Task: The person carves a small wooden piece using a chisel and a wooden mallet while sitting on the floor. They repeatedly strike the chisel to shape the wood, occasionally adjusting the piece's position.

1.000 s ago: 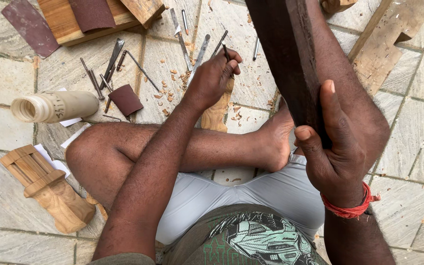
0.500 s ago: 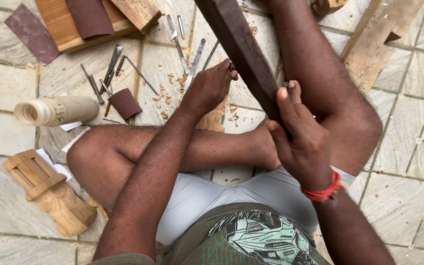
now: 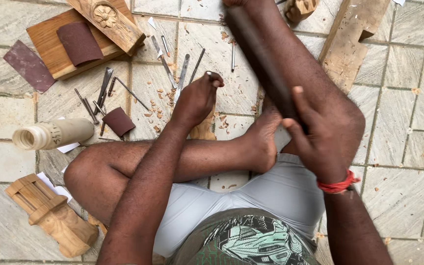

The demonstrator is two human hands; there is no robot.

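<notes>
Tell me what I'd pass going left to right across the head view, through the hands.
Pale ribbed cylinder → small dark sandpaper piece → left hand gripping a chisel → right hand holding the dark wooden mallet → notched wood block.

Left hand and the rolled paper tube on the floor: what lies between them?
In the head view, between the left hand and the paper tube lie a dark sandpaper square, loose carving chisels and wood chips.

Your right hand [image 3: 320, 142] has swung the dark wooden mallet [image 3: 266, 68] down and away, from upright near the camera to slanting over your knee. Your left hand [image 3: 197, 98] has shifted slightly on the chisel [image 3: 209, 74].
</notes>
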